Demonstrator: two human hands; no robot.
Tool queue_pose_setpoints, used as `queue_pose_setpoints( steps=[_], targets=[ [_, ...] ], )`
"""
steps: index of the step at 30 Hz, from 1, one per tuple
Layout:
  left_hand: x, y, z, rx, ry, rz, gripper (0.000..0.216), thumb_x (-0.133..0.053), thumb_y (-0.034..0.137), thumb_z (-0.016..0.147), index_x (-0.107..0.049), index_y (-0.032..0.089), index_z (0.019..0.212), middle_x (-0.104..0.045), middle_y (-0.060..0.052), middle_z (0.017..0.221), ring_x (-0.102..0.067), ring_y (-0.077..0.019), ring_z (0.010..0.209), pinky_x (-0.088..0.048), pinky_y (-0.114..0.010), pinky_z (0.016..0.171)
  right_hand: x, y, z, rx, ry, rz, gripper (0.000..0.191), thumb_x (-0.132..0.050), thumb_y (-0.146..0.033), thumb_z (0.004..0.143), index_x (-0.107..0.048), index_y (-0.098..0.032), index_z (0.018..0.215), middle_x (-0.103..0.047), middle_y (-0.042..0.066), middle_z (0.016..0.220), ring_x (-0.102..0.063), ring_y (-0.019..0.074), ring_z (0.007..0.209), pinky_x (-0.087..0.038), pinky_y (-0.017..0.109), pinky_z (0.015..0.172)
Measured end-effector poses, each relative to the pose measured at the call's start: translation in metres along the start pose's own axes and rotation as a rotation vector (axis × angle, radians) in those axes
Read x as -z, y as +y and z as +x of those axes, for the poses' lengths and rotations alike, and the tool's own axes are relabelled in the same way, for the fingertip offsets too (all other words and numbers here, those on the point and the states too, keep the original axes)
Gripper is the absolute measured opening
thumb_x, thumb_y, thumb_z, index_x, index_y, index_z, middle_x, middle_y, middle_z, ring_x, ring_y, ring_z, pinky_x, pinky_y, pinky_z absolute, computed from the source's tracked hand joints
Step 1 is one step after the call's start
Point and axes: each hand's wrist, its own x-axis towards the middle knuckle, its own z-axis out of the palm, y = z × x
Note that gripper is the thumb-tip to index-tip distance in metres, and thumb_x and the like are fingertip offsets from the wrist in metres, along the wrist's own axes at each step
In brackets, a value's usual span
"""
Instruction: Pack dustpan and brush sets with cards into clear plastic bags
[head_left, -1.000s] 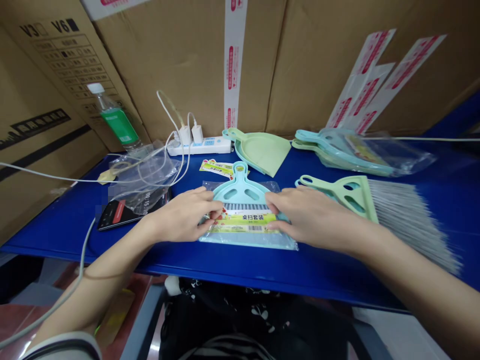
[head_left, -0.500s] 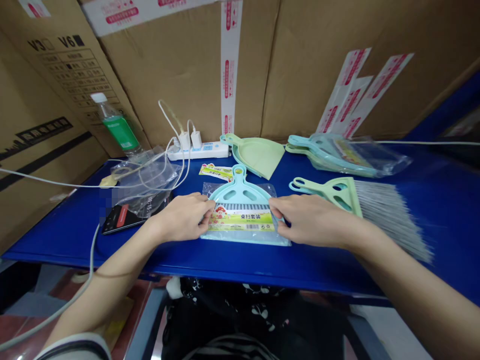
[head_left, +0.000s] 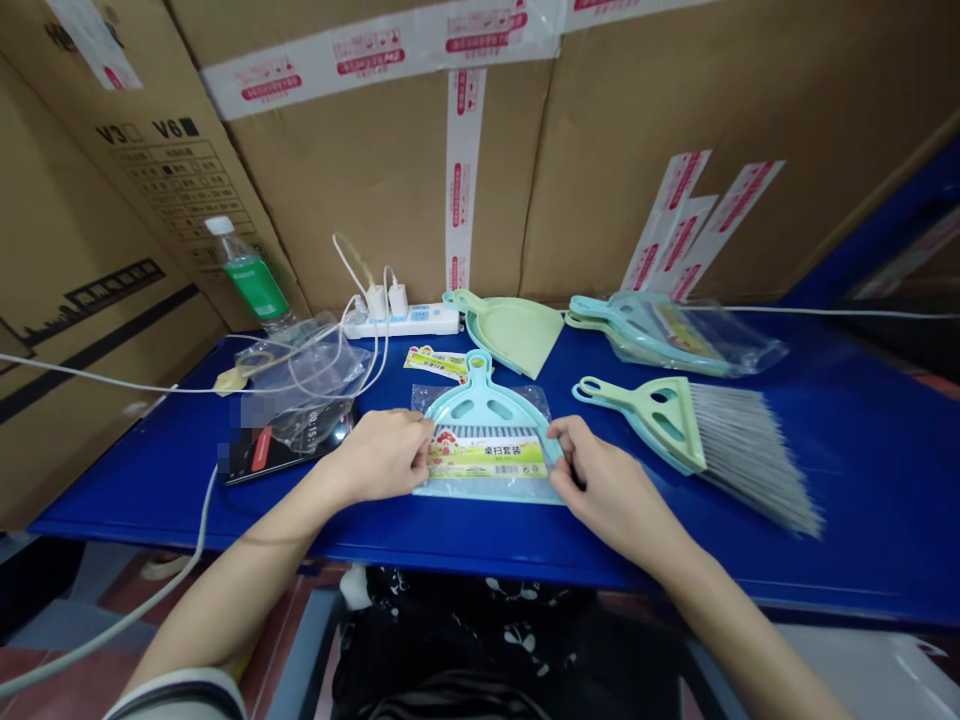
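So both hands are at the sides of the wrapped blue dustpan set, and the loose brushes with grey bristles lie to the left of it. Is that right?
Not quite: the head view shows the loose brushes lying to the right of the wrapped blue dustpan set. The left hand and right hand are at its sides, as you say.

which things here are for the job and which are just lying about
Apparently in the job:
- bagged light blue plastic dustpan set, between left hand and right hand
- probably: green plastic dustpan, grey-bristled brush

Lying about:
- clear plastic bottle, green label
- black rectangular phone
- white plastic power strip
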Motion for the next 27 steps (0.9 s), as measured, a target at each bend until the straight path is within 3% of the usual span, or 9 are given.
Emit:
queue_pose_setpoints(
  steps=[7,13,19,27],
  targets=[
    [-0.002,0.001,0.002,0.02,0.033,-0.048,0.009,-0.049,0.012,0.075,-0.052,0.019,0.07,-0.066,-0.005,0.075,-0.065,-0.0226,0.07,-0.041,-0.032,0.06,-0.002,0.001,0.001,0.006,0.01,0.056,0.022,-0.031,-0.03,0.091,-0.047,-0.022,0.104,-0.057,0.0,0.062,-0.064,0.0253,0.061,-0.045,0.034,0.055],
    [-0.003,-0.001,0.003,0.017,0.034,-0.028,0.01,-0.048,0.013,0.077,-0.056,0.018,0.072,-0.063,-0.005,0.07,-0.063,-0.0214,0.065,-0.04,-0.031,0.057,-0.004,0.006,0.0,0.008,-0.005,0.063,0.03,-0.031,-0.031,0.095,-0.051,-0.02,0.114,-0.067,0.007,0.074,-0.065,0.0248,0.064,-0.046,0.033,0.052],
    [-0.002,0.0,0.002,0.011,-0.017,-0.039,0.012,-0.048,0.011,0.078,-0.056,0.018,0.075,-0.063,-0.004,0.072,-0.065,-0.0233,0.068,-0.042,-0.031,0.059,-0.008,0.011,0.0,0.035,0.009,0.088,0.031,-0.032,-0.03,0.096,-0.053,-0.021,0.117,-0.073,0.013,0.104,-0.071,0.0279,0.09,-0.055,0.04,0.069],
    [-0.005,0.0,0.003,-0.006,0.021,-0.002,0.014,-0.046,0.011,0.08,-0.058,0.017,0.077,-0.065,-0.005,0.073,-0.066,-0.024,0.066,-0.044,-0.034,0.059,-0.008,0.013,-0.001,0.055,0.026,0.007,0.032,-0.034,-0.026,0.096,-0.057,-0.021,0.118,-0.074,0.012,0.105,-0.072,0.0285,0.09,-0.058,0.043,0.072]
  ],
)
